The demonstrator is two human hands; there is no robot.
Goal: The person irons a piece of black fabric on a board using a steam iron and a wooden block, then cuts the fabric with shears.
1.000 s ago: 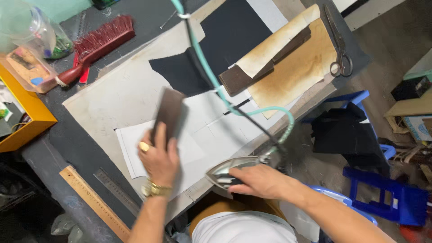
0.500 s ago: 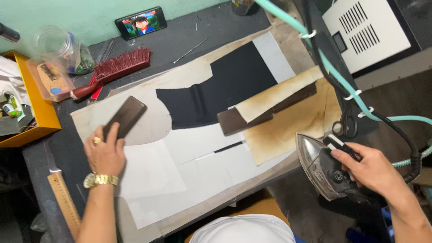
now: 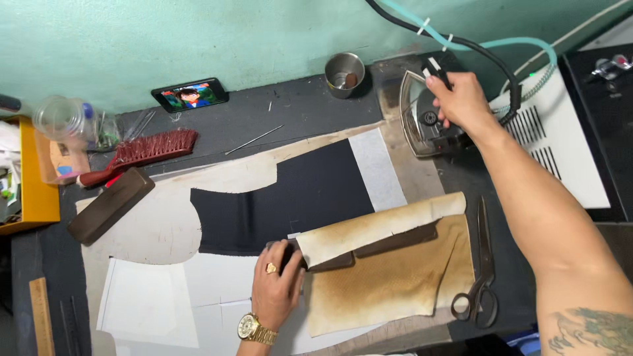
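My left hand (image 3: pixel 278 285) grips the near end of a dark brown block (image 3: pixel 369 247) that lies wrapped in a scorched tan cloth (image 3: pixel 389 280). My right hand (image 3: pixel 461 100) holds the handle of a steam iron (image 3: pixel 422 122), tilted up at the back right of the bench. A second brown block (image 3: pixel 109 206) lies at the left on the cream pad (image 3: pixel 165 227). Between them lies a black fabric piece (image 3: pixel 290 198) with a white strip (image 3: pixel 377 169) at its right end. White pieces (image 3: pixel 148 303) lie at the front left.
Black scissors (image 3: pixel 480 277) lie right of the tan cloth. A red brush (image 3: pixel 142 155), a clear jar (image 3: pixel 62 118), a yellow box (image 3: pixel 36 178), a phone (image 3: pixel 190 95) and a metal cup (image 3: pixel 344 72) sit along the back. A ruler (image 3: pixel 41 316) lies front left; a white machine (image 3: pixel 567 145) stands right.
My left hand left the brown block at the left and now grips the wrapped block in the middle. My right hand carried the iron from the front right to the back of the bench.
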